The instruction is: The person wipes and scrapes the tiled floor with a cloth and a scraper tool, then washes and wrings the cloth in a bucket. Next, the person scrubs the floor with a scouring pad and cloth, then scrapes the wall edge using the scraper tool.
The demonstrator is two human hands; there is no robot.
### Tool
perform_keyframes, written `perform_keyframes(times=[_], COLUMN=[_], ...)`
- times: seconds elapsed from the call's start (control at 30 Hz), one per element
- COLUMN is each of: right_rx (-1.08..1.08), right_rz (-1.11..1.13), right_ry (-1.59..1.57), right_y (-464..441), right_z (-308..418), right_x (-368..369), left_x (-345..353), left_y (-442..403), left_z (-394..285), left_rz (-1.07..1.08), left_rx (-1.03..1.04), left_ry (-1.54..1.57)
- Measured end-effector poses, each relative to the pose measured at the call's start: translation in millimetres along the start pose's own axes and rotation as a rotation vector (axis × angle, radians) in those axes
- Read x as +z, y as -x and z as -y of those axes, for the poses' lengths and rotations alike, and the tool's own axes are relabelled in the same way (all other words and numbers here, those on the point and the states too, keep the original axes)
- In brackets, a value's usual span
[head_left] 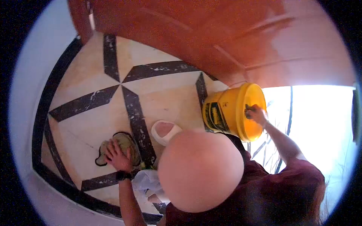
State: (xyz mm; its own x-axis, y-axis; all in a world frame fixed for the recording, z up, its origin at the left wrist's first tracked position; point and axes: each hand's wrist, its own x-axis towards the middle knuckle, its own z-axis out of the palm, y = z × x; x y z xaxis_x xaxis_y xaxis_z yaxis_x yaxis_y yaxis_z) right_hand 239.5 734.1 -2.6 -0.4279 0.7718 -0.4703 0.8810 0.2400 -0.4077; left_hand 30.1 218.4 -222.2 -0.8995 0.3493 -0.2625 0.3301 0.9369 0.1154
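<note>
My left hand (120, 157) lies flat, fingers stretched out, on a greenish cloth (130, 145) with a dark edge, spread on the tiled floor. A dark band circles that wrist. At the right, a yellow bucket (230, 109) with a dark label appears tilted in this view. My right hand (258, 115) is at its mouth, fingers closed round a small dark greenish thing (249, 111). What that thing is cannot be made out, and the inside of the bucket is mostly hidden.
A large rounded patch of bare skin, apparently a knee (200, 169), covers the lower middle. Beside it are a white slipper (165, 132) on a foot and pale fabric (147, 182). A reddish-brown door (181, 34) spans the top; a white wall (28, 94) curves along the left.
</note>
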Motion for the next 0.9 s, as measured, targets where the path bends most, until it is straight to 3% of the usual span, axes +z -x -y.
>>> perform_keyframes(times=[0.07, 0.2, 0.4, 0.47, 0.53, 0.9], right_rx=[0.130, 0.125, 0.101, 0.089, 0.087, 0.026], right_rz=[-0.058, -0.052, -0.100, -0.112, -0.121, -0.141], right_ry=[0.253, 0.468, 0.541, 0.565, 0.589, 0.770], right_y=[-75, -120, -99, -95, -93, -80], right_z=[-18, -14, 1, 9, 15, 42], right_x=[38, 45, 19, 16, 10, -36], left_x=[26, 13, -16, -25, -20, -8], left_y=[7, 0, 5, -4, 6, 13], left_z=[-2, -17, -10, -10, -10, 2], left_rz=[0.098, 0.077, -0.125, 0.043, -0.168, -0.273], left_rx=[-0.032, -0.104, -0.067, -0.106, -0.076, -0.054], left_ry=[-0.011, 0.175, 0.208, 0.211, 0.272, 0.339])
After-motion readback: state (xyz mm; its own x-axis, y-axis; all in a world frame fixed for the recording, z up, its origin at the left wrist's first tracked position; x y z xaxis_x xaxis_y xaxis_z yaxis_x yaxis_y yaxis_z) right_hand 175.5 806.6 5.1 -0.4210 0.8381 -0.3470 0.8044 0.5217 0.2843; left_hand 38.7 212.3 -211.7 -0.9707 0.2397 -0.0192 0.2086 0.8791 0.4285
